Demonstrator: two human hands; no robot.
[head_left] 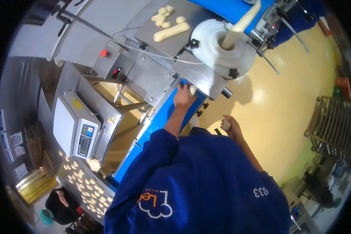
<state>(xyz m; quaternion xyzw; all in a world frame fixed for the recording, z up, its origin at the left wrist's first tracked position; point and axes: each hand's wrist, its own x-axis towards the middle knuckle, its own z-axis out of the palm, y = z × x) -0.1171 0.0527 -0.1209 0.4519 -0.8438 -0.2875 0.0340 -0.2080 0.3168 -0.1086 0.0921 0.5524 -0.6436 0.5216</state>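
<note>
My left hand (pixel 184 96) reaches over the blue conveyor belt (pixel 171 106), just below the metal housing of a dough machine. Its fingers curl round a small pale dough piece (pixel 192 90), part of which shows at the hand's right side. Off to the right of the belt, my right hand (pixel 233 128) is closed round a dough ball (pixel 226 125) above the yellow floor. A long dough strand (pixel 241 25) runs down into the white round funnel (pixel 206 39) on the machine.
Dough lumps and a dough roll (pixel 171 32) lie on a steel plate. A white scale (pixel 76 121) stands at left, near a table with many dough balls (pixel 89 187). Another person (pixel 62 204) is at lower left. A rack (pixel 331 124) stands far right.
</note>
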